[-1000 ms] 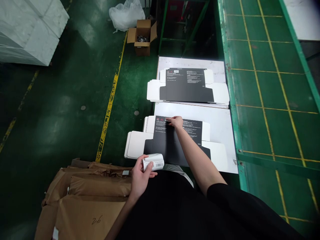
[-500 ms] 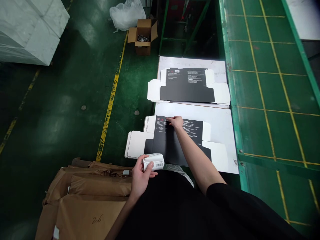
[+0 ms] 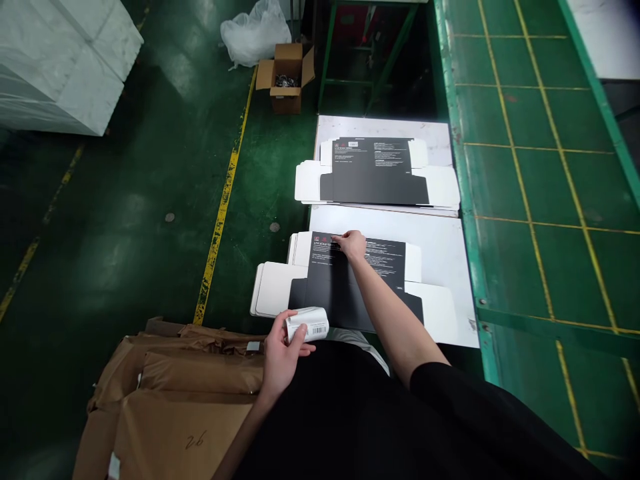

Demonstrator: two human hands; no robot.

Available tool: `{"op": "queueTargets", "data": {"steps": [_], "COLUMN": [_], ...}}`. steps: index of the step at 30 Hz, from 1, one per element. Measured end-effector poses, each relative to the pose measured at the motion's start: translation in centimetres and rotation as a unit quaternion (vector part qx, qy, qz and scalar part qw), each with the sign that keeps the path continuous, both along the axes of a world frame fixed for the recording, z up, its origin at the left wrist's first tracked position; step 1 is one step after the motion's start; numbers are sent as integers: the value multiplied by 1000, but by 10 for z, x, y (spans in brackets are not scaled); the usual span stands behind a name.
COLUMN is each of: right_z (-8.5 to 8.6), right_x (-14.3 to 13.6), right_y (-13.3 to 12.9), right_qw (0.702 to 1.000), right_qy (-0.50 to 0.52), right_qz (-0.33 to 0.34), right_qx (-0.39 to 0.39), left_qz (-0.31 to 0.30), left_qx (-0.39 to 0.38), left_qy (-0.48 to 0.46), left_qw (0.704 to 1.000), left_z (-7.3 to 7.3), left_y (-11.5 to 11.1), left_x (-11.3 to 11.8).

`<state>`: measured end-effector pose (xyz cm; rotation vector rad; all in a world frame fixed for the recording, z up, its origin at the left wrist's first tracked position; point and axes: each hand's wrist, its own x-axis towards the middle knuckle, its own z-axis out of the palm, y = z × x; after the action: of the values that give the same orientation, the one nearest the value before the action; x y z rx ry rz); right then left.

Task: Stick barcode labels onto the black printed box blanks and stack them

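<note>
"Green floor (image 3: 165, 280) bordered the counter (image 3: 375, 220). Change?"

"None visible — left hand (image 3: 280, 353) still grasped the label roll (image 3: 317, 320); right hand (image 3: 354, 245) stayed on the nearer carton blank (image 3: 327, 290) — grip indeterminable."

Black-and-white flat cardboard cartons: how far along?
Looks done: top far carton, white rectangular label visible.
In hand: left hand holds white paper label roll; right hand touches top near carton.
Left: probably near cartons underneath; their faces are hidden.
</note>
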<state>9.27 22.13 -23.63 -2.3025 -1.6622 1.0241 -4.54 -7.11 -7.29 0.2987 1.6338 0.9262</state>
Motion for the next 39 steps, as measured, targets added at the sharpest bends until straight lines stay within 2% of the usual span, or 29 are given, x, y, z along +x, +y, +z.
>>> {"op": "queueTargets", "data": {"steps": [5,8,11,13,15,19,23,25,27,28,30,32,33,35,39], "right_z": [8,7,1,-3,-7,-11,-9,-7,-4,-4,-6,-10,-13,-20,-27], "right_x": [17,40,52,48,37,18,24,37,56,68,90,110,117,126,125], "right_y": [5,5,3,1,-2,-4,8,16,20,20,16,11,9,10,31], "right_qw": [996,996,993,970,947,909,912,917,922,934,965,960,947,929,902], "right_qy": [-82,-61,103,229,313,408,380,336,304,281,206,93,42,-7,4], "right_qz": [44,50,-25,-70,-71,-58,-148,-188,-193,-156,13,213,280,333,387], "right_qx": [16,34,46,26,-11,-62,36,100,141,153,161,154,152,159,191], "left_qz": [0,3,7,10,12,14,23,36,43,39,25,19,19,21,27], "left_qx": [1,2,2,2,1,3,5,1,-6,-9,-13,-15,-17,-29,-75], "left_qy": [2,3,1,0,1,0,1,4,6,5,5,14,21,32,52], "left_qw": [1000,1000,1000,1000,1000,1000,1000,999,999,999,1000,1000,999,999,995], "left_z": [2,2,1,0,1,3,6,7,9,10,11,12,13,11,0], "left_y": [-2,-4,-6,-6,-6,-3,0,3,7,10,19,30,36,49,72], "left_x": [-1,-2,-4,-5,-4,-2,-1,1,3,6,13,23,30,44,73]}}
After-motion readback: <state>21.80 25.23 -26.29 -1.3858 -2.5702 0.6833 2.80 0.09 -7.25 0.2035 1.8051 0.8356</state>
